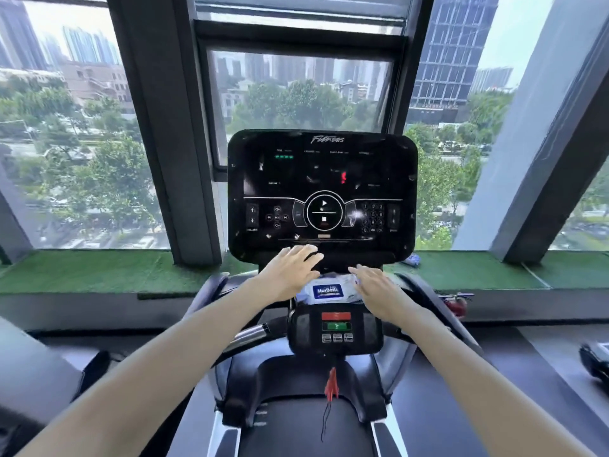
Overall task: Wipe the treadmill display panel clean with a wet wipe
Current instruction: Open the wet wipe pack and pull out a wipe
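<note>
Left hand [290,275] and right hand [382,295] were flat, holding nothing. A wipe pack [326,291] lay between them, under the display panel [323,179].

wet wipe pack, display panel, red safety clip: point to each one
wet wipe pack [324,291]: head view, blue label
display panel [290,179]: head view, dark upper screen
red safety clip [331,385]: head view, its middle

We face tall glass windows [82,143] split by dark grey metal pillars [164,127], with daylight over green treetops [108,179] and hazy high-rise towers [89,44] beyond. A strip of green artificial turf [99,272] lines the far sill, above the dark grey floor [438,390] near us.
</note>
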